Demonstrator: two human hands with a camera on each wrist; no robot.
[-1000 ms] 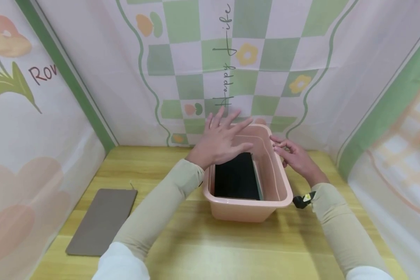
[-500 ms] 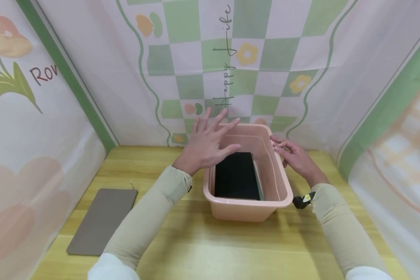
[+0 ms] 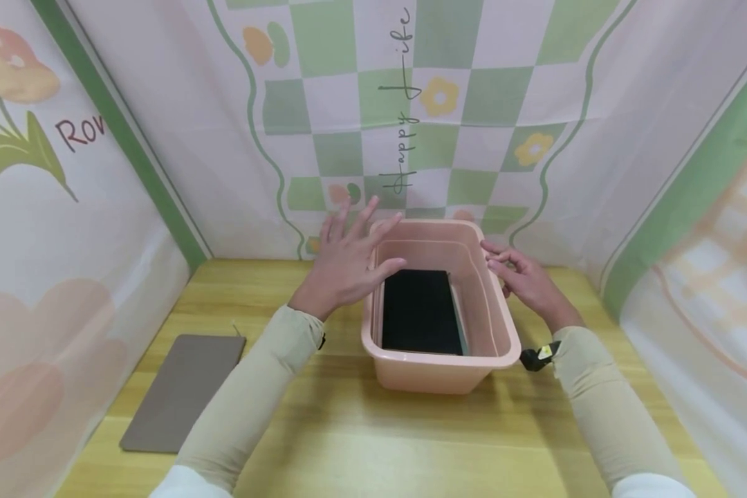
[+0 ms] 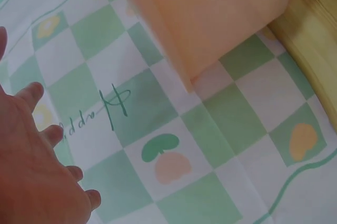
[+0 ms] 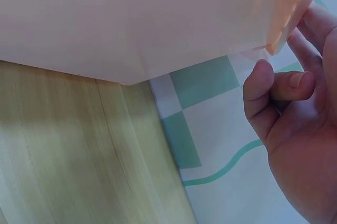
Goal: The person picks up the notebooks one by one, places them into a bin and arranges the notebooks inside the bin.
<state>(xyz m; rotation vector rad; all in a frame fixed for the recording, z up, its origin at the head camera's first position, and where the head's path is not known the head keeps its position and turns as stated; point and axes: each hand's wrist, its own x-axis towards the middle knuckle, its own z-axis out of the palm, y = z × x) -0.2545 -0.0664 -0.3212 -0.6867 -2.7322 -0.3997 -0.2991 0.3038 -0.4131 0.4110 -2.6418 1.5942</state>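
Observation:
A pink plastic bin stands upright on the table. In it lies a flat black rectangular thing, notebook-like, with a paler edge below it on its right. My left hand hovers at the bin's left rim, fingers spread and holding nothing; the left wrist view also shows this hand apart from the bin's wall. My right hand touches the right rim from outside with its fingertips. In the right wrist view, two lower fingers of that hand are bent, clear of the rim.
A flat grey-brown notebook with a thin cord at its top lies on the left of the wooden table. A green-checked cloth wall stands right behind the bin, and printed cloth sides rise at left and right.
My left hand has moved left from above the bin to its left rim, uncovering more of the black thing. The right hand and the bin have stayed in place.

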